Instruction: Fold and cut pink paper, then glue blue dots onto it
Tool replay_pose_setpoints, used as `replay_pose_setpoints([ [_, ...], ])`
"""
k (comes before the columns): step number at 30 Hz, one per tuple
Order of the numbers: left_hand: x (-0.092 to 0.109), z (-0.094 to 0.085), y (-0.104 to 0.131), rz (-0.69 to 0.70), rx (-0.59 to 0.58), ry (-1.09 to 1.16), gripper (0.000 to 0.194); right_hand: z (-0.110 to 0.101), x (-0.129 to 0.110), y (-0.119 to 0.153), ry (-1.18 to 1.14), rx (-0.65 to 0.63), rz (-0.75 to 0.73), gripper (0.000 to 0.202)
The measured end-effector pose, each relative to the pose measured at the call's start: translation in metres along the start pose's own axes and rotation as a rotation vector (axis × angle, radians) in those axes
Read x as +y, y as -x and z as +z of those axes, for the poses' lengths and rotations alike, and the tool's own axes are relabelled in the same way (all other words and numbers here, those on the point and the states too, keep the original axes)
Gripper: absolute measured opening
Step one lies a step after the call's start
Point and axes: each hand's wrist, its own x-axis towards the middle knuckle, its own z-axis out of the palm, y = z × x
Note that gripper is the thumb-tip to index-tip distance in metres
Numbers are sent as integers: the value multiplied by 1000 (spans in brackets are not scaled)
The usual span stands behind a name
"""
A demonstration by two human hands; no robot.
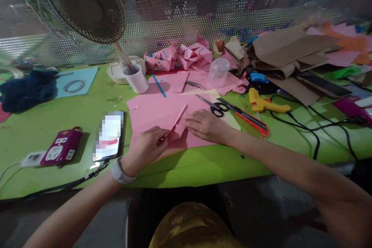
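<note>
The left hand's (148, 144) grip is clamped on the near end of folded pink paper (178, 117), its long edge slanted away rightward beside the right hand (205, 124), whose closure cannot be told.

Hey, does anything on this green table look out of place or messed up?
Nothing looks spilled or broken. The untidy part is on the right: brown paper is heaped unevenly, and the yellow glue gun lies on its side beside loosely looping black cables.

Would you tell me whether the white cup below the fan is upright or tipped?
Upright: the white cup rests on its base, its rim facing up.
</note>
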Motion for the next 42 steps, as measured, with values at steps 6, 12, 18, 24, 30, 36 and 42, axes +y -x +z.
replay_pose_setpoints([
  [6, 1, -1, 0, -19, 5, 46, 23, 2, 1, 1, -34, 9, -6, 25],
  [12, -1, 0, 0, -33, 18, 100, 22, 1, 1, 1, -69, 27, 17, 25],
  [18, -2, -1, 1, -16, 67, 126, 20, 2, 3, 1, -113, 79, 15, 28],
  [24, -1, 0, 4, 31, 23, 82, 21, 9, 4, 3, -45, 113, -48, 21],
  [30, 2, -1, -2, 272, 100, -225, 29, 8, 6, 5, -13, 118, -104, 21],
  [36, 0, 10, -14, 475, 54, -379, 31, 9, 9, 6, -17, 91, -95, 23],
  [42, -2, 11, -17, 471, 30, -310, 23, 8, 4, 1, -95, 60, -17, 20],
])
